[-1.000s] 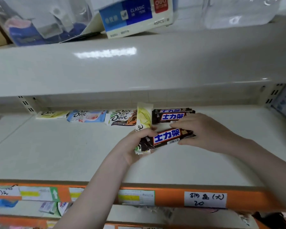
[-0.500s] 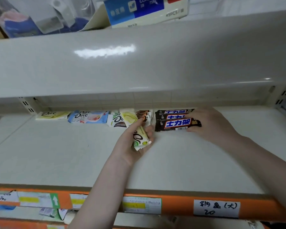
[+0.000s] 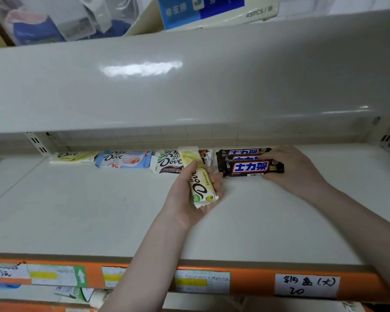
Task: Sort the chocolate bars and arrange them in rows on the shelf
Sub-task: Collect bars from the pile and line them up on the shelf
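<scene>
Four Dove bars [image 3: 123, 159] show, one held, plus three dark Snickers bars [image 3: 252, 168] and two hands [image 3: 295, 170].

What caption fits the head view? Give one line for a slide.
Left hand holds a pale yellow Dove bar while right hand sets a dark bar on the shelf.

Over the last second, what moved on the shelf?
The right hand carried the dark bar from mid-air to the back, laying it in front of the dark bar stack; fingers still rest on it. The left hand let go of that bar and keeps only the pale Dove bar. The Dove row stayed put.
</scene>
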Demonstrator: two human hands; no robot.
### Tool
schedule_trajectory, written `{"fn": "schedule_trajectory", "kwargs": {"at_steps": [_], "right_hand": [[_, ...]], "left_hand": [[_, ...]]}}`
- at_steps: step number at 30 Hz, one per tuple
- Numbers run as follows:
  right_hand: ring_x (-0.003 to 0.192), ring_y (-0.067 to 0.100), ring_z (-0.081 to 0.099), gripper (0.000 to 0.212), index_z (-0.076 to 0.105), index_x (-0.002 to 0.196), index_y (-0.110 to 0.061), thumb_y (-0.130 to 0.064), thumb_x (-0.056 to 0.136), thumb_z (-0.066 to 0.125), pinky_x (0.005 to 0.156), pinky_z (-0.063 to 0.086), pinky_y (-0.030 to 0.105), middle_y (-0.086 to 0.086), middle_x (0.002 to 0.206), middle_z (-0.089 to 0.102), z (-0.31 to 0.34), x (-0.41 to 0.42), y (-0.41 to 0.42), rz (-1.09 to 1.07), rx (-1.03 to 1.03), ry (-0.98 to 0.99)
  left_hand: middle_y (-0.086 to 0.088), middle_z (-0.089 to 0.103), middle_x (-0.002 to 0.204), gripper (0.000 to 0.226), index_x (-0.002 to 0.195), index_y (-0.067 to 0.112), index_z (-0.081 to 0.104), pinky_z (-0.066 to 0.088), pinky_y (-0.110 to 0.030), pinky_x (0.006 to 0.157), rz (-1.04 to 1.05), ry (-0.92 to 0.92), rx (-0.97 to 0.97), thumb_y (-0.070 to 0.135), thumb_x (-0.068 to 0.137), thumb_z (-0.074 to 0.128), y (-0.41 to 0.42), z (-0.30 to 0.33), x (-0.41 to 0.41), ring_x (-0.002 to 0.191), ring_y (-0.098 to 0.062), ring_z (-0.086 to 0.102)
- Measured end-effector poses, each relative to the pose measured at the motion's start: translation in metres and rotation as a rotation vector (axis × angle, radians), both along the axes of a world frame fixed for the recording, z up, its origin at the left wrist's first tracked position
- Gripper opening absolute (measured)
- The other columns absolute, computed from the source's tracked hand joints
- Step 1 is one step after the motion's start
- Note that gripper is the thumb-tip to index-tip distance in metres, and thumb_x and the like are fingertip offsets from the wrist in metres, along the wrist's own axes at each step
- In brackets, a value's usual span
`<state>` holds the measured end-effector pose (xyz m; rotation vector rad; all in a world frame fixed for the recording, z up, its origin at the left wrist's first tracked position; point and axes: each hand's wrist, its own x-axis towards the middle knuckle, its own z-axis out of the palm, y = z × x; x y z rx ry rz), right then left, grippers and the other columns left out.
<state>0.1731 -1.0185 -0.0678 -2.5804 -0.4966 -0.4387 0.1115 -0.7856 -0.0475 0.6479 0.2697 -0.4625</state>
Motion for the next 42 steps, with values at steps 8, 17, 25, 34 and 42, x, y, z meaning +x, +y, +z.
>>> {"fn": "schedule_trajectory", "kwargs": {"at_steps": [8, 17, 25, 34, 42], "right_hand": [[0.104, 0.020, 0.049, 0.040, 0.065, 0.109, -0.023, -0.010, 0.072, 0.071, 0.079, 0.030, 0.023, -0.001, 0.106, 0.062, -0.001, 0.001, 0.000, -0.003, 0.032, 0.046], [0.107, 0.016, 0.046, 0.039, 0.064, 0.110, -0.025, -0.019, 0.072, 0.072, 0.075, 0.024, 0.016, -0.005, 0.113, 0.062, 0.002, 0.000, -0.003, -0.053, 0.012, 0.057], [0.097, 0.013, 0.054, 0.027, 0.063, 0.111, -0.027, -0.025, 0.084, 0.060, 0.076, 0.036, 0.026, -0.005, 0.102, 0.063, 0.029, -0.018, 0.019, 0.015, 0.198, 0.091], [0.081, 0.010, 0.065, 0.022, 0.065, 0.106, -0.022, -0.014, 0.086, 0.058, 0.074, 0.047, 0.020, -0.003, 0.093, 0.069, 0.042, -0.043, 0.126, 0.239, 0.547, 0.406], [0.052, 0.007, 0.060, 0.036, 0.070, 0.080, -0.032, 0.004, 0.077, 0.065, 0.054, 0.047, 0.014, 0.002, 0.071, 0.066, 0.040, -0.047, 0.244, 0.204, 0.811, 0.455]], "left_hand": [[-0.008, 0.064, 0.075, 0.036, 0.088, 0.009, 0.058, 0.050, -0.020, 0.055, 0.001, -0.009, 0.014, 0.043, 0.090, 0.045, 0.000, 0.000, 0.000, 0.068, -0.015, 0.050], [-0.006, 0.061, 0.081, 0.044, 0.094, 0.005, 0.068, 0.048, -0.021, 0.052, -0.073, -0.069, 0.139, 0.037, 0.088, 0.038, 0.002, 0.001, -0.001, 0.056, -0.018, 0.058], [-0.006, 0.066, 0.088, 0.034, 0.087, 0.008, 0.076, 0.048, -0.022, 0.046, -0.237, -0.111, 0.364, 0.033, 0.080, 0.054, 0.023, 0.006, -0.011, 0.055, -0.018, 0.061], [-0.009, 0.068, 0.075, 0.039, 0.102, 0.003, 0.068, 0.048, -0.023, 0.044, -0.338, -0.149, 0.620, 0.025, 0.070, 0.062, 0.101, 0.014, -0.028, 0.057, -0.018, 0.064], [-0.003, 0.073, 0.085, 0.031, 0.100, 0.009, 0.068, 0.052, -0.020, 0.055, -0.367, -0.219, 0.626, 0.020, 0.072, 0.062, 0.207, 0.014, -0.026, 0.066, -0.012, 0.068]]}}
